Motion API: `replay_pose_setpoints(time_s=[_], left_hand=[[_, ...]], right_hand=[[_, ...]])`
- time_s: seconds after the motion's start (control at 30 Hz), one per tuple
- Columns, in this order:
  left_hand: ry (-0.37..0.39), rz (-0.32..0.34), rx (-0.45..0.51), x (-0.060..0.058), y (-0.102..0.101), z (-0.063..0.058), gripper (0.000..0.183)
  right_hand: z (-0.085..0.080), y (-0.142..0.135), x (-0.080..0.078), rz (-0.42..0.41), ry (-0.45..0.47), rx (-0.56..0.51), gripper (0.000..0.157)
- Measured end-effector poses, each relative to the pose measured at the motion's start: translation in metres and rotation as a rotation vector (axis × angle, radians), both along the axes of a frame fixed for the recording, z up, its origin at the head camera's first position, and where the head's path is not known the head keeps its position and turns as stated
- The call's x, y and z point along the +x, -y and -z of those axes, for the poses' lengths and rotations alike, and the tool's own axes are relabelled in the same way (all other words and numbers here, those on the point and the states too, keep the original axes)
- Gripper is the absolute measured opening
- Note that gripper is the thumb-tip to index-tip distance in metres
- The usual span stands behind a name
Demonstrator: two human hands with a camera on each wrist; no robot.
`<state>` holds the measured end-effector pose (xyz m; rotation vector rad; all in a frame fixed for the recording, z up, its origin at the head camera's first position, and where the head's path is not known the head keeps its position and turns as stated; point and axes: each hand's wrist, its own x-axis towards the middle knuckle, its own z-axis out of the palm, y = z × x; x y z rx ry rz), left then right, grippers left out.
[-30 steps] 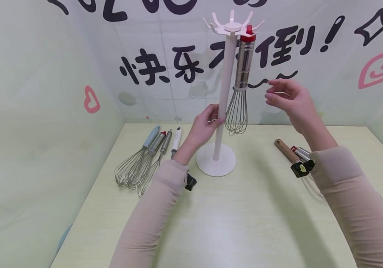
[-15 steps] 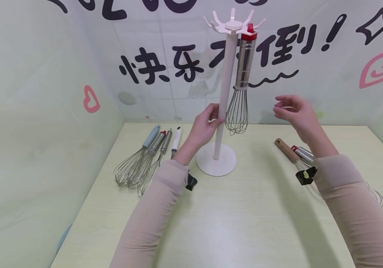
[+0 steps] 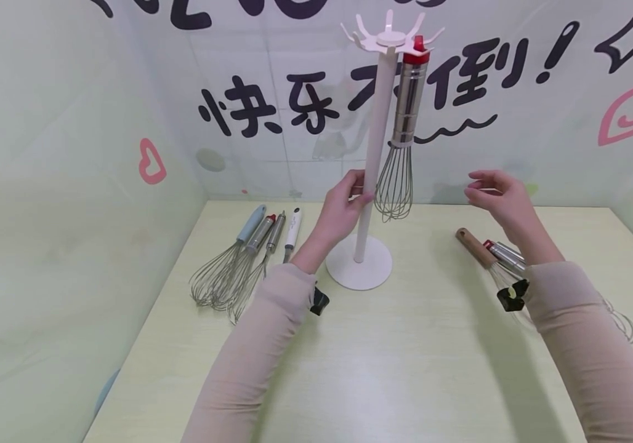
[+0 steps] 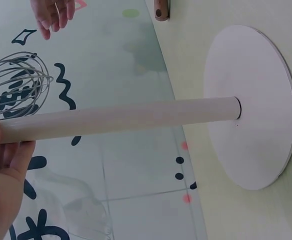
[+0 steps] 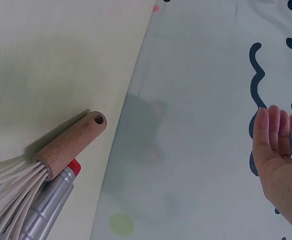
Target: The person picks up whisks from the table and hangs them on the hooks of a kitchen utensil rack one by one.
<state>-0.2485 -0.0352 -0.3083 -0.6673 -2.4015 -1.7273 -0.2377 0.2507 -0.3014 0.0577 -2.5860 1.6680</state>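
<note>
A white stand (image 3: 380, 123) with a round base and a ring of hooks rises from the table. From a hook on its right side hangs a steel whisk (image 3: 408, 104) with a red cap, wires downward. My left hand (image 3: 340, 209) grips the stand's pole low down, thumb and fingers around it; the left wrist view shows the same hold on the pole (image 4: 136, 117). To the right of the hanging whisk, my right hand (image 3: 502, 200) is in the air with loosely bent fingers and nothing in it. Below it lies a whisk with a wooden handle (image 3: 474, 247).
Several whisks lie at the left, among them one with a blue handle (image 3: 251, 223) and one with a white handle (image 3: 292, 227). A steel-handled whisk (image 5: 48, 205) lies beside the wooden one. Behind the table (image 3: 383, 369) stands a printed backdrop (image 3: 294, 166).
My right hand has moved down and a little to the right, away from the hanging whisk. The left hand keeps its hold on the pole.
</note>
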Motion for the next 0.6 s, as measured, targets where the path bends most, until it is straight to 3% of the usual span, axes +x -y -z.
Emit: replay_pose_setpoints(time_s=[0.43,0.6], left_hand=[[-0.008,-0.016,0.001,-0.001,-0.002,0.001,0.033],[0.004,-0.025,0.008,0.0,-0.002,0.001,0.033]], right_hand=[[0.016,-0.012,0.0,0.028,0.014,0.054,0.03],[0.022,-0.015,0.001,0.022,0.03,0.038,0.022]])
